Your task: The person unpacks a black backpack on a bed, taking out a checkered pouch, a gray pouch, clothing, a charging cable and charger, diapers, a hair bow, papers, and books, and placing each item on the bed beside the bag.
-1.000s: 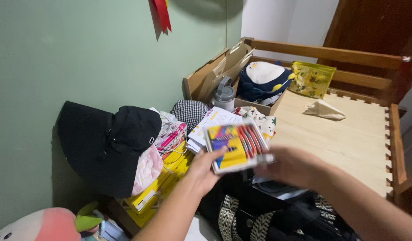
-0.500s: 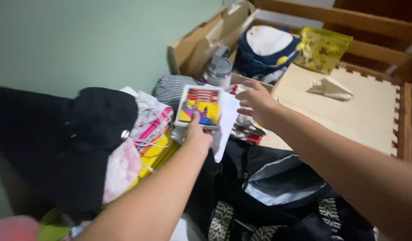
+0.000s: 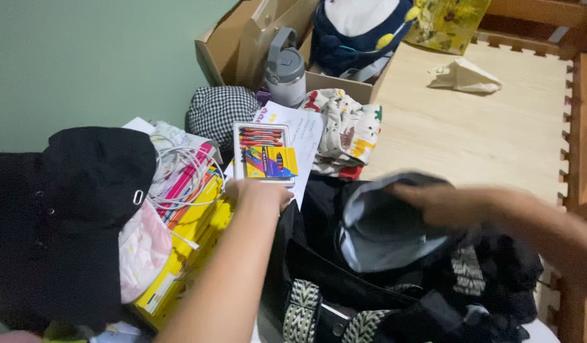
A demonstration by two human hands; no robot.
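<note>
The left hand (image 3: 258, 192) grips the crayon box (image 3: 265, 154), already lying on the papers (image 3: 303, 130), while the blurred right hand (image 3: 433, 203) grasps the black bag (image 3: 382, 254).

You have a black hat (image 3: 84, 197) at the left, over a pink cloth (image 3: 144, 251) and yellow books (image 3: 192, 232) tangled with white cable (image 3: 179, 171). Behind sits a checked cloth (image 3: 220, 114) — beside it a cardboard box (image 3: 233, 44) with a grey bottle (image 3: 285, 73) and penguin plush (image 3: 354, 28). A patterned cloth (image 3: 344, 130) lies on the wooden surface (image 3: 471, 140) — farther off, crumpled paper (image 3: 464, 76).
</note>
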